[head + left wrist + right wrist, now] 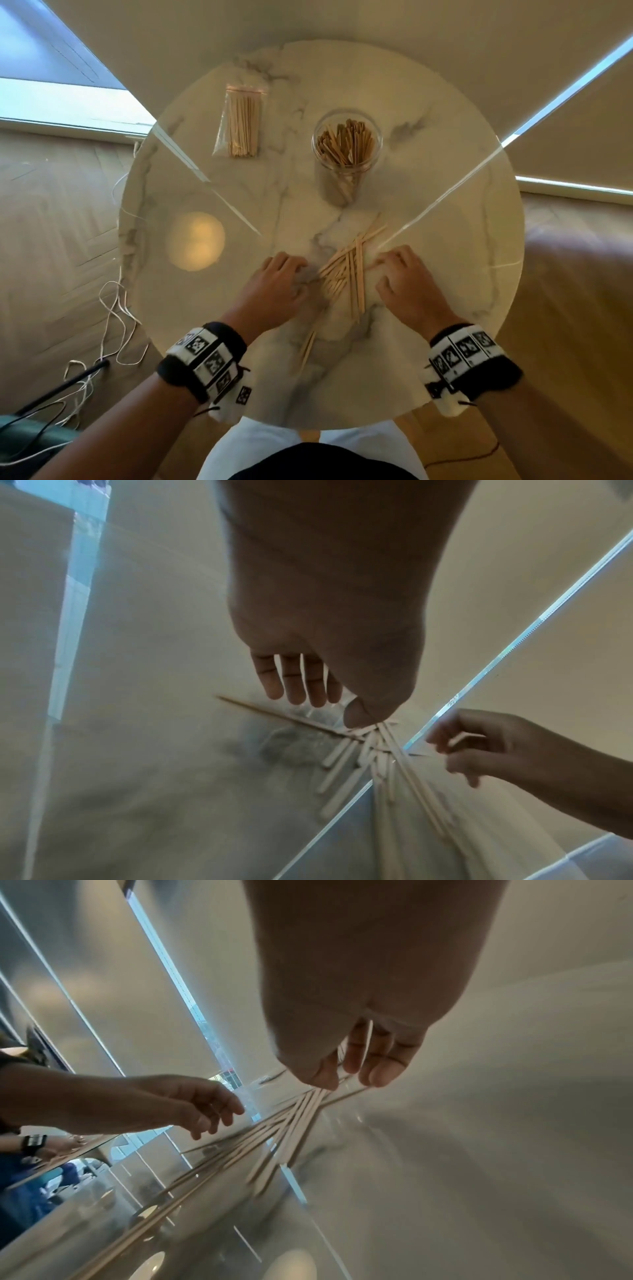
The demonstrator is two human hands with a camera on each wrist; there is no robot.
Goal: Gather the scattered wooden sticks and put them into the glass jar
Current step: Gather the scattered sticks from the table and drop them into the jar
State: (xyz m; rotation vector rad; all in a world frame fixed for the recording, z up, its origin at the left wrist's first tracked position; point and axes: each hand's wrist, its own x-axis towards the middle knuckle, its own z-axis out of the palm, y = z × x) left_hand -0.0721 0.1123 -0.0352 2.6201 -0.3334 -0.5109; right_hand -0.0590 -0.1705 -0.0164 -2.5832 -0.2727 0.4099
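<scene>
A loose pile of thin wooden sticks (pixel 346 274) lies crossed on the round marble table (pixel 445 164), in front of the glass jar (pixel 323 181). The jar stands upright and holds many sticks. My left hand (pixel 301 274) lies at the pile's left edge with its fingers fairly straight, and its thumb tip touches the sticks (pixel 373 756). My right hand (pixel 383 270) is at the pile's right edge, thumb and fingertips resting on the stick ends (pixel 287 1123). Neither hand grips a stick. Two stray sticks (pixel 308 346) lie nearer the table's front edge.
A clear plastic bag of more sticks (pixel 239 126) lies at the back left of the table. Pale cords (pixel 113 308) trail over the wooden floor on the left. Bright reflections of light cross the glossy tabletop.
</scene>
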